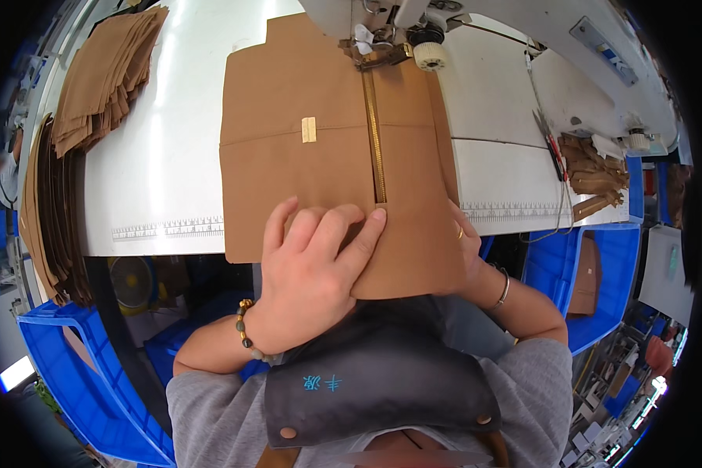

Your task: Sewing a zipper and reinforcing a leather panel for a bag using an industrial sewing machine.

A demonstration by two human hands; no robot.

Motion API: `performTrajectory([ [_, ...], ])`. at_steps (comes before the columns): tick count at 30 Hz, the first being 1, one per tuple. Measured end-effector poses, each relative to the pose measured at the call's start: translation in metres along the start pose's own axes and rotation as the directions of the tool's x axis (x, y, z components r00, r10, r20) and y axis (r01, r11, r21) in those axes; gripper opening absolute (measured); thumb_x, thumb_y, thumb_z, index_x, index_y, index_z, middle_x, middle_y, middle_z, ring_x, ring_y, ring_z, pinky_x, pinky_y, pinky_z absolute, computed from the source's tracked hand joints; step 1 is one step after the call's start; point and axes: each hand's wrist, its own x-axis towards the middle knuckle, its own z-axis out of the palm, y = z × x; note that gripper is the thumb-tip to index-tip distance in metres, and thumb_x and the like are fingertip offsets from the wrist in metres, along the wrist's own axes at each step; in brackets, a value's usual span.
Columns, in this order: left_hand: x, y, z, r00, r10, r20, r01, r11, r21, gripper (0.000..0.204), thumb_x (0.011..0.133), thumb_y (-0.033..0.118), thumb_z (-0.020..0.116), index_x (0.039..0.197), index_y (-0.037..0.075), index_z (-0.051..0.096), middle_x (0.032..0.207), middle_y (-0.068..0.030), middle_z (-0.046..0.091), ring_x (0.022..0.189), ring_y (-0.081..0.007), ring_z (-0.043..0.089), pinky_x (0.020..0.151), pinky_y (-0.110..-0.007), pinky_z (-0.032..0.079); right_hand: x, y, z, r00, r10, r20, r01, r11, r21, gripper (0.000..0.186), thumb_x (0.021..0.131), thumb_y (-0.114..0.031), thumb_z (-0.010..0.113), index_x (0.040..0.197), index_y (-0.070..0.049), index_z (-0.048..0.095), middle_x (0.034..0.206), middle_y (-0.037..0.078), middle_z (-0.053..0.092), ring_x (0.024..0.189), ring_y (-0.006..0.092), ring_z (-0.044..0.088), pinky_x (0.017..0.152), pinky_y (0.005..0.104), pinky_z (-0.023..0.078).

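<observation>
One brown fabric panel (304, 148) with one brass zipper (375, 140) lies under the fingers (320, 230); two hands, one fabric stack (105, 74), two blue bins (78, 374).

Under the left hand (312, 265) lies a plain tan-brown fabric panel (296, 140) with a gold zipper (375, 140) and a pale yellow tag (309, 129), on a white table (156, 156) beside bright blue bins (78, 374).

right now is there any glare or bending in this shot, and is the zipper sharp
Head view: overhead light glares off the white table at upper left; the fisheye bows the table edge and blackens the corners; the gold zipper on the brown fabric piece and the left hand are sharp.
</observation>
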Motion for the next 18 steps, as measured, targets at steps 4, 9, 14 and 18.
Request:
performTrajectory([
  [4, 0.0045, 0.0035, 0.0045, 1.0, -0.012, -0.024, 0.011, 1.0, -0.029, 0.053, 0.072, 0.009, 0.073, 0.125, 0.009, 0.075, 0.113, -0.002, 0.062, 0.102, -0.0227, 0.058, 0.103, -0.049, 0.042, -0.0055, 0.0013, 0.0043, 0.999, -0.024, -0.03, 0.022, 0.998, -0.06, 0.039, 0.087, -0.023, 0.068, 0.12, -0.006, 0.075, 0.126, 0.015, 0.07, 0.12, 0.0364, 0.068, 0.102, 0.0527, 0.057],
  [9, 0.008, 0.0009, 0.0055, 1.0, -0.027, 0.007, 0.028, 0.996, -0.086, 0.056, 0.072, 0.012, 0.077, 0.129, 0.012, 0.075, 0.11, -0.0021, 0.063, 0.098, -0.0234, 0.057, 0.097, -0.042, 0.039, -0.0079, 0.0023, 0.0056, 0.997, -0.05, -0.06, 0.044, 0.993, -0.106, 0.035, 0.085, -0.023, 0.069, 0.116, -0.008, 0.077, 0.126, 0.013, 0.071, 0.12, 0.0341, 0.069, 0.102, 0.0519, 0.057],
  [14, 0.0075, -0.0007, 0.002, 0.999, -0.035, 0.028, 0.037, 0.995, -0.096, 0.054, 0.073, 0.012, 0.077, 0.128, 0.012, 0.076, 0.109, -0.0022, 0.064, 0.098, -0.0234, 0.058, 0.096, -0.041, 0.039, -0.0048, -0.0018, 0.0053, 0.998, -0.041, -0.055, 0.036, 0.996, -0.083, 0.034, 0.083, -0.023, 0.073, 0.113, -0.008, 0.077, 0.124, 0.012, 0.072, 0.118, 0.0345, 0.07, 0.1, 0.0511, 0.057],
  [18, 0.0072, -0.0024, 0.0008, 0.998, -0.047, 0.049, 0.052, 0.99, -0.128, 0.053, 0.072, 0.01, 0.073, 0.125, 0.009, 0.075, 0.11, -0.002, 0.062, 0.103, -0.0228, 0.057, 0.099, -0.043, 0.039, -0.0018, -0.0048, 0.0066, 0.997, -0.044, -0.071, 0.035, 0.992, -0.121, 0.034, 0.081, -0.026, 0.076, 0.11, -0.008, 0.077, 0.124, 0.012, 0.071, 0.117, 0.0342, 0.07, 0.1, 0.0504, 0.057],
])
